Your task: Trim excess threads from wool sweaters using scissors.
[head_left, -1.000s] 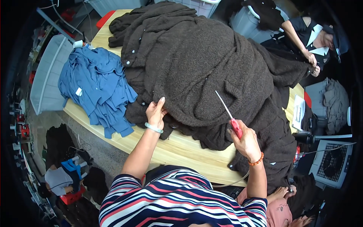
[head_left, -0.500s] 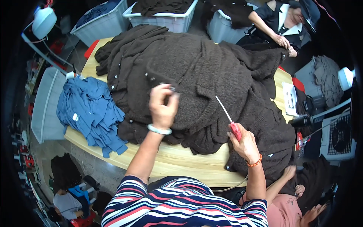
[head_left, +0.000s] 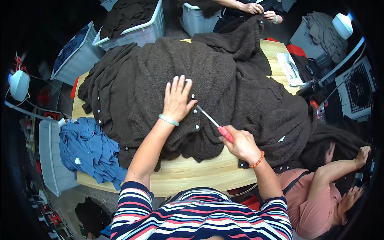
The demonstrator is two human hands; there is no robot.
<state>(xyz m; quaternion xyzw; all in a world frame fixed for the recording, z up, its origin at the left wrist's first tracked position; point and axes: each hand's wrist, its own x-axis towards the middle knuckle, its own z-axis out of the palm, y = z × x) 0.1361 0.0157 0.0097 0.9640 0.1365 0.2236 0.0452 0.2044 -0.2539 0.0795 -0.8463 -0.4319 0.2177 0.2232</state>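
Note:
Dark brown knitted garments (head_left: 160, 64) lie heaped over the table. My left hand (head_left: 177, 99), with a pale green bangle at the wrist, rests flat on the knit, fingers stretched out. Beside its thumb, several shiny buttons (head_left: 195, 111) run along a garment edge. My right hand (head_left: 242, 145), wearing an orange bead bracelet, is closed around a red-handled tool with a long thin metal shaft (head_left: 208, 117). Its tip points toward the buttons, close to my left thumb; whether it touches the cloth I cannot tell.
Blue garments (head_left: 90, 146) are piled at the table's left end. Grey bins (head_left: 154, 30) of clothes stand beyond the far edge. Across the table, a co-worker's hands (head_left: 253, 8) hold a brown garment. Another person in pink (head_left: 310, 200) sits at the lower right.
My left hand has gone from a blurred, curled pose near a button edge to lying flat on the knit. The tool in my right hand has come left, toward the buttons.

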